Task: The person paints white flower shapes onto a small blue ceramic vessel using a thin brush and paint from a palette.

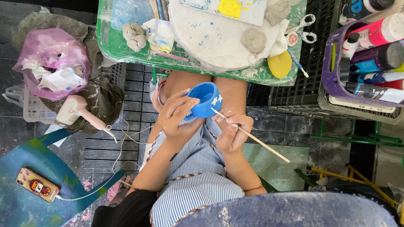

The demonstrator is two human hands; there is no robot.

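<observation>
left hand [179, 115]: wrapped around the blue clay bowl [205, 99], fingers curled over its rim and side, holding it tilted above the lap.
right hand [231, 132]: pinching a thin wooden stick [251, 136] pen-style, fingers clenched on it; tip touches the bowl's outer wall, near a small white butterfly shape.
bowl position: over the knees, just below the edge of the green tray [110, 44], not resting on it.
tray contents: round white board [214, 42] with blue specks, grey clay lumps [253, 40], crumpled paint-stained rag [160, 34], scissors [301, 29], yellow disc [280, 64] hanging over the tray edge, small brush [298, 64] beside it.
right side: purple basket [332, 71] holding paint bottles [381, 31], sitting on a black crate [294, 90].
left side: pink plastic bag [52, 59] with paper scraps, pink hair dryer [78, 111] below it, cable trailing across the floor.
bottom left: blue chair [29, 201] with a phone [37, 184] on the seat, cable plugged in.
clothing: striped blue-white fabric [193, 176] across the lap.
</observation>
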